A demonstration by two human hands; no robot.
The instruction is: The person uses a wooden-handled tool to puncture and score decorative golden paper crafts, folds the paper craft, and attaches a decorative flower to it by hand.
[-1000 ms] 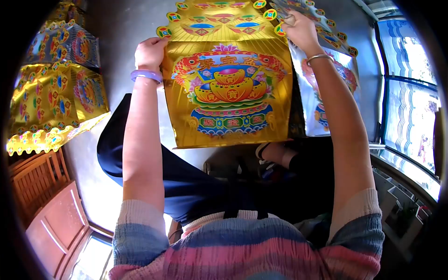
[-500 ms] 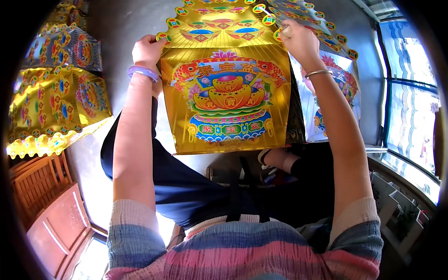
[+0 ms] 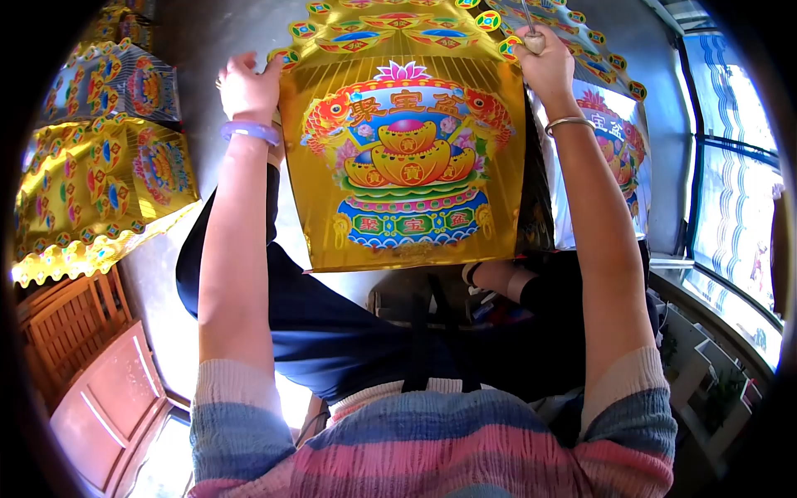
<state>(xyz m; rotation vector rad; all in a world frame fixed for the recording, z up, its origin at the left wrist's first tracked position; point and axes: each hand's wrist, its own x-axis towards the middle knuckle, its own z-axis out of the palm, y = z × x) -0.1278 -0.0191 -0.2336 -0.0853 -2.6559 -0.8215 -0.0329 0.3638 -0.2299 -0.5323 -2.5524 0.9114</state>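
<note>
A gold foil paper box (image 3: pixel 411 158) stands upright between my hands, printed with a treasure bowl, two red fish and Chinese characters. Its sloping upper part has round coin-shaped tabs (image 3: pixel 487 21) along the edges. At its upper left corner is my left hand (image 3: pixel 249 90), fingers apart, the thumb beside a coin tab; contact is unclear. My right hand (image 3: pixel 545 66), at the upper right corner, is closed around a thin metal rod with a pale handle (image 3: pixel 534 41). The rod points up, its far end cut off by the view.
Behind on the right stands a silver foil box (image 3: pixel 610 141). More gold (image 3: pixel 108 178) and silver foil boxes (image 3: pixel 112 83) are at left, above a wooden chair (image 3: pixel 75 319). A window (image 3: pixel 735 166) lies at right. My legs are below the gold box.
My left hand has loosened from the corner tab and moved slightly left, its fingers spreading. My right hand has shifted right and up, turning the rod from slanting left to nearly upright.
</note>
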